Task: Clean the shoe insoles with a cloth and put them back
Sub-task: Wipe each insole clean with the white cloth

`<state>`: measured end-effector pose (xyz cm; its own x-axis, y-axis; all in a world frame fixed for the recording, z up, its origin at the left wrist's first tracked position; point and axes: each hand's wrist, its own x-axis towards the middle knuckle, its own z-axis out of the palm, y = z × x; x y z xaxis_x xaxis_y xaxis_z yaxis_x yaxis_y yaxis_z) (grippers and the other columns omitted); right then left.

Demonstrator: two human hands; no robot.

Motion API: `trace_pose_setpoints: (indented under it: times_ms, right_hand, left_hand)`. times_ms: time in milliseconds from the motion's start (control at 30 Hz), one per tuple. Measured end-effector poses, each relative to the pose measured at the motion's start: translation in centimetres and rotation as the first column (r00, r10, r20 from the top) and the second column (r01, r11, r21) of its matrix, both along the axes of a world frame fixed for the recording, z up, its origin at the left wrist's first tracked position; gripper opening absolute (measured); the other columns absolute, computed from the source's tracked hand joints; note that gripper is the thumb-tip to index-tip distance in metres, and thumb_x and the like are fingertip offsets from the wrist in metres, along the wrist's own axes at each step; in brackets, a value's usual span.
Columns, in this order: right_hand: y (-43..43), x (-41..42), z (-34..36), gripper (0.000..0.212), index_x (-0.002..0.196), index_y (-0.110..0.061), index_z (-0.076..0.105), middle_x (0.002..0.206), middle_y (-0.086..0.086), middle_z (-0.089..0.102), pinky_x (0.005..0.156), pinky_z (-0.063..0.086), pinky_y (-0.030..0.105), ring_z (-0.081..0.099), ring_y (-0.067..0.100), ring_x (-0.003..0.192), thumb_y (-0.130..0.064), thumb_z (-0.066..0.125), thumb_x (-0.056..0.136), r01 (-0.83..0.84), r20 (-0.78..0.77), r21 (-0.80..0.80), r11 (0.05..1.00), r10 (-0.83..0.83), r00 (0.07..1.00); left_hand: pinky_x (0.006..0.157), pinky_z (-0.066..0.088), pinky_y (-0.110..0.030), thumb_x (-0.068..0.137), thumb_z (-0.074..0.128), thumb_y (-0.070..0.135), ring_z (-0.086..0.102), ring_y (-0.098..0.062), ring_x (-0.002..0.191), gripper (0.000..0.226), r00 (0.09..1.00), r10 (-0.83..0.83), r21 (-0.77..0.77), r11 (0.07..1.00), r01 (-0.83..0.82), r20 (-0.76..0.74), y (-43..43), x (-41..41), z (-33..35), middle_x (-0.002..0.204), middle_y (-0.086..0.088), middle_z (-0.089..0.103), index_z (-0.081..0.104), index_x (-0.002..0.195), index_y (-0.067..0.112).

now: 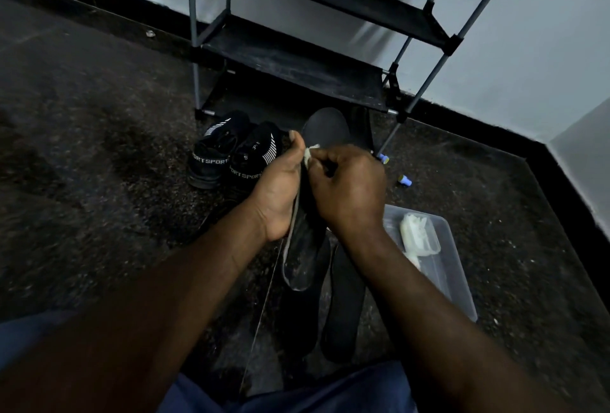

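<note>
Nearest the knees, a dark insole lies on the floor beside a clear tub. Above it the left hand grips a worn insole by its edge. The right hand pinches a pale cloth against it, apparently on its upper face. Beyond stand black shoes and a rack.

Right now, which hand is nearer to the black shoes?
Left. The left hand, holding the insole, lies on the side of the black shoes; the right hand, pinching the cloth, is beyond the insole, farther from them.
</note>
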<state>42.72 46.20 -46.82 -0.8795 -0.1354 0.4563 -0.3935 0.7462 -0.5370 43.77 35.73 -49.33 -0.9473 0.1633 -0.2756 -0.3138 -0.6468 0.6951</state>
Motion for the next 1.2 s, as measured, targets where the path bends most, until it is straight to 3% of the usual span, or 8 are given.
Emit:
trace_pose_setpoints:
  times_ms: [133, 333, 500, 667, 733, 833, 1067, 1200]
  right_hand:
    - [0.0, 2.5, -1.3, 0.022, 0.093, -0.027, 0.082, 0.089, -0.005, 0.077, 0.078, 0.056, 0.042, 0.070, 0.019, 0.085, -0.035, 0.063, 0.083, -0.084, 0.044, -0.050, 0.995, 0.087, 0.995]
    - [1.7, 3.4, -0.5, 0.020, 0.093, -0.027, 0.083, 0.091, -0.009, 0.077, 0.080, 0.055, 0.037, 0.068, 0.014, 0.085, -0.035, 0.065, 0.089, -0.289, -0.012, 0.051, 0.956, 0.290, 0.957]
    - [4.1, 0.0, 1.4, 0.018, 0.095, -0.026, 0.083, 0.090, -0.004, 0.078, 0.079, 0.057, 0.042, 0.070, 0.020, 0.082, -0.032, 0.069, 0.086, -0.065, -0.113, -0.008, 0.998, 0.064, 0.992]
    - [3.2, -0.9, 1.0, 0.020, 0.092, -0.026, 0.080, 0.089, -0.002, 0.073, 0.075, 0.051, 0.046, 0.063, 0.030, 0.087, -0.036, 0.063, 0.091, -0.043, -0.150, 0.314, 0.949, 0.094, 0.984]
    - [2.5, -0.6, 0.8, 0.021, 0.092, -0.024, 0.079, 0.088, -0.001, 0.072, 0.072, 0.050, 0.046, 0.062, 0.032, 0.086, -0.034, 0.061, 0.089, -0.045, -0.179, 0.324, 0.945, 0.107, 0.978]
    - [1.8, 0.1, 0.3, 0.019, 0.094, -0.026, 0.077, 0.088, -0.001, 0.070, 0.071, 0.048, 0.045, 0.061, 0.031, 0.088, -0.032, 0.061, 0.086, -0.053, -0.204, 0.350, 0.935, 0.131, 0.970]
    - [3.8, 1.0, -0.9, 0.016, 0.091, -0.026, 0.078, 0.088, -0.004, 0.070, 0.074, 0.048, 0.045, 0.061, 0.030, 0.089, -0.033, 0.065, 0.088, -0.018, -0.177, 0.337, 0.941, 0.083, 0.981]
    - [4.1, 1.2, -0.8, 0.018, 0.091, -0.026, 0.079, 0.087, -0.004, 0.072, 0.075, 0.047, 0.044, 0.062, 0.031, 0.087, -0.037, 0.065, 0.091, 0.035, -0.199, 0.314, 0.949, 0.029, 0.980]
  left_hand:
    - [0.106, 0.052, -0.040, 0.101, 0.030, 0.071, 0.066, -0.029, 0.124, 0.080, 0.998, 0.065, -0.016, 0.998, -0.065, 0.023, -0.9, -0.3, -0.2, 0.132, -0.019, 0.068, 0.063, 0.137, 0.008]
    - [0.089, 0.062, -0.040, 0.102, 0.038, 0.065, 0.072, -0.027, 0.111, 0.075, 0.998, 0.046, 0.043, 0.998, -0.048, 0.045, -1.4, 0.1, 1.2, 0.126, -0.018, 0.071, 0.062, 0.135, 0.002]
    - [0.080, 0.062, -0.035, 0.105, 0.042, 0.052, 0.074, -0.026, 0.094, 0.058, 1.000, -0.011, 0.067, 0.998, 0.009, 0.029, -0.9, 0.4, 1.2, 0.115, -0.013, 0.074, 0.066, 0.131, 0.006]
    - [0.086, 0.061, -0.037, 0.106, 0.041, 0.052, 0.073, -0.027, 0.103, 0.057, 1.000, -0.012, 0.113, 0.994, 0.010, 0.014, -0.5, 0.3, 1.2, 0.121, -0.014, 0.072, 0.064, 0.133, 0.008]
    - [0.082, 0.062, -0.035, 0.106, 0.041, 0.052, 0.074, -0.025, 0.098, 0.055, 0.999, -0.033, 0.126, 0.992, 0.029, 0.027, -0.5, 0.5, 0.9, 0.113, -0.013, 0.074, 0.068, 0.123, 0.008]
    - [0.082, 0.061, -0.034, 0.104, 0.042, 0.056, 0.072, -0.027, 0.100, 0.061, 0.998, -0.051, 0.111, 0.993, 0.046, 0.040, -0.4, 0.5, 0.7, 0.117, -0.016, 0.070, 0.060, 0.136, 0.006]
    - [0.107, 0.050, -0.042, 0.106, 0.029, 0.061, 0.059, -0.029, 0.132, 0.077, 0.999, -0.016, 0.137, 0.990, 0.012, 0.029, -1.2, -0.3, 0.7, 0.141, -0.017, 0.063, 0.057, 0.140, -0.001]
    - [0.095, 0.056, -0.040, 0.106, 0.036, 0.059, 0.067, -0.030, 0.119, 0.070, 0.999, -0.042, 0.083, 0.996, 0.039, 0.032, 0.1, 0.4, 0.4, 0.134, -0.017, 0.067, 0.061, 0.138, 0.003]
